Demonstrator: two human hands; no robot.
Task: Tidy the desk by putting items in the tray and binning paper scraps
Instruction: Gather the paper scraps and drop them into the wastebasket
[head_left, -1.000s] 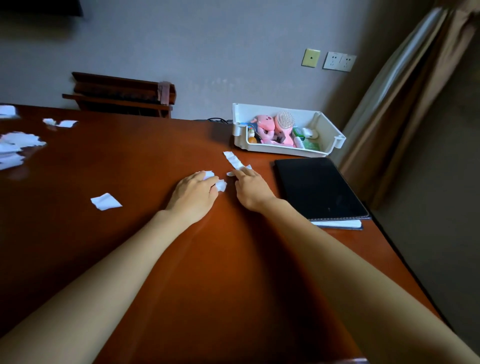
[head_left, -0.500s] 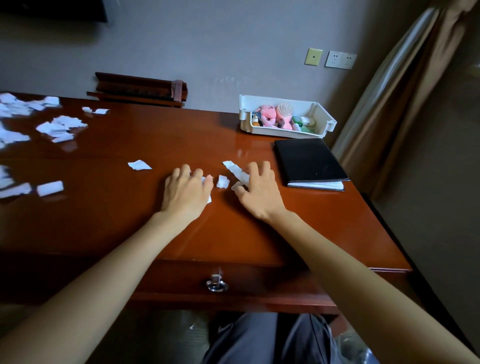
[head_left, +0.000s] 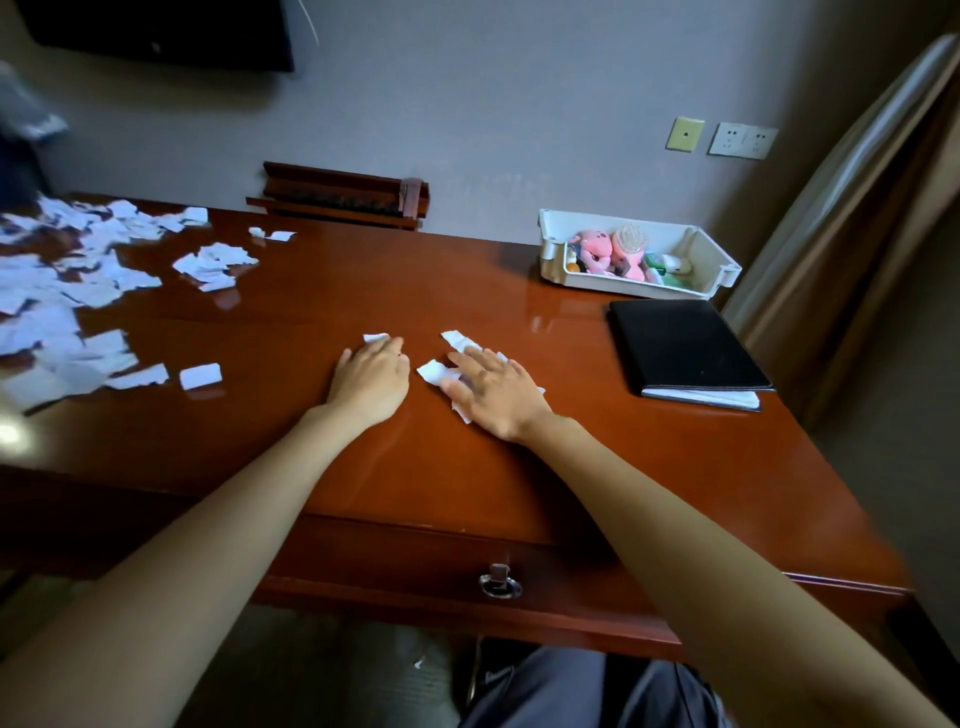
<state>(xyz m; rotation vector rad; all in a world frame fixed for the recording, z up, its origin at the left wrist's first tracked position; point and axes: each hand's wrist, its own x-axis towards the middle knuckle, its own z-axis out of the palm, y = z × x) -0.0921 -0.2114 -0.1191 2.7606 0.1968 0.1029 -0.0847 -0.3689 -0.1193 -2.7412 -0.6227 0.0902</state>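
Both bare hands lie palm down on the reddish-brown bench (head_left: 322, 306), a little in from the near edge and around the middle of its width. The left hand (head_left: 371, 382) rests flat with its fingers (head_left: 387, 345) straight and close together, grasping nothing; their tips touch a small scrap (head_left: 375, 338) of white paper lying just beyond them. The right hand (head_left: 493, 389), just beside it, is spread wide, its fingers (head_left: 467, 361) released and pressing down on a cluster of torn scraps (head_left: 434, 371) that stick out from under the thumb side and the heel of the hand. A longer strip (head_left: 460, 340) lies at its fingertips, toward the far edge. A loose scrap (head_left: 200, 375) sits well to the left of the hands, and beyond it a wide litter of paper pieces (head_left: 78, 291) covers the left part of the bench up to the far left corner. The white tray (head_left: 714, 260) stands at the far right corner, holding pink plush toys (head_left: 592, 249), a round brush (head_left: 631, 240) and some small items too blurred to tell. Along the right edge, between the tray and the near edge, lies a closed black notebook (head_left: 680, 343), apart from both hands. Under the near edge a drawer front carries a metal ring pull (head_left: 500, 584). A wooden rack (head_left: 343, 195) shows behind the far edge, against the wall.
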